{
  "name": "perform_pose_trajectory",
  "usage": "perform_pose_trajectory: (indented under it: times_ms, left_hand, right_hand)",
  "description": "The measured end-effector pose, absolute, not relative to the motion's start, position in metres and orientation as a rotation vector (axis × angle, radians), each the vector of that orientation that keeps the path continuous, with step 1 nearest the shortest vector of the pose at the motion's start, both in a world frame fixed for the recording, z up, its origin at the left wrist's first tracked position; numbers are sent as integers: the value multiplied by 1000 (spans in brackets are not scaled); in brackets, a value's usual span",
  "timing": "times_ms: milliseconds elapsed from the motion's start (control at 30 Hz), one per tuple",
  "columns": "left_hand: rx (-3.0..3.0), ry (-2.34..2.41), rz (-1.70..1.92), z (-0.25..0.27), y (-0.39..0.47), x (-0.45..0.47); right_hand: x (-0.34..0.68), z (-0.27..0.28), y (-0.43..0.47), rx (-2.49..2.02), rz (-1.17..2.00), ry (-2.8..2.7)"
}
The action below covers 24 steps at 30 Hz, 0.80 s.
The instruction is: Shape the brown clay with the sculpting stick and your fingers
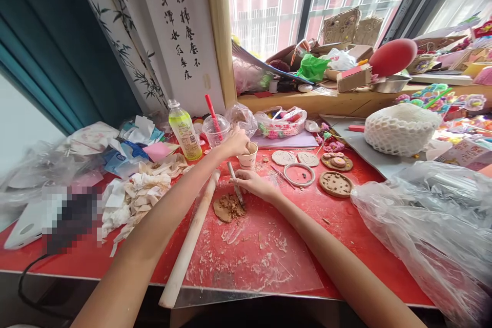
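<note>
My left hand (239,141) is over a small paper cup (248,157), its fingers bunched and pointing down into the mouth. What those fingertips hold is hidden. My right hand (254,184) grips a slim, pen-like clay tool (237,190), its dark tip down at the right edge of a flat brown clay disc (223,213). Loose brown clay crumbs cover much of the disc. It lies on a clear plastic sheet (265,261) smeared with clay scraps. Left of it, a long pale rolling pin (192,236) lies at a slant.
Right of my hands are a ring (299,175), a dotted clay disc (335,184) and a decorated one (336,161). A drink bottle (185,130) and plastic cup (216,130) stand behind. Crumpled tissues (134,200) lie left; plastic bags (418,225) cover the right.
</note>
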<state>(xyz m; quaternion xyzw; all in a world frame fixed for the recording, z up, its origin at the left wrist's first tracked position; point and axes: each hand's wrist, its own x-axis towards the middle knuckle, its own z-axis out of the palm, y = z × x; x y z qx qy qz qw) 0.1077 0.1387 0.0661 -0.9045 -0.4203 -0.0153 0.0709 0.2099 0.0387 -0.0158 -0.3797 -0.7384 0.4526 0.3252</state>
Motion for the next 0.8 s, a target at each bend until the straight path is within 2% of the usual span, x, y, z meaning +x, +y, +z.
perform_pose_trajectory:
  times_ms: [300, 800]
  left_hand:
    - [-2735, -1295, -167, 111, 131, 96]
    - [-2822, -1244, -130, 112, 115, 83]
  right_hand:
    - [209, -17, 38, -986, 1167, -1952]
    - [211, -17, 38, -972, 1144, -1960]
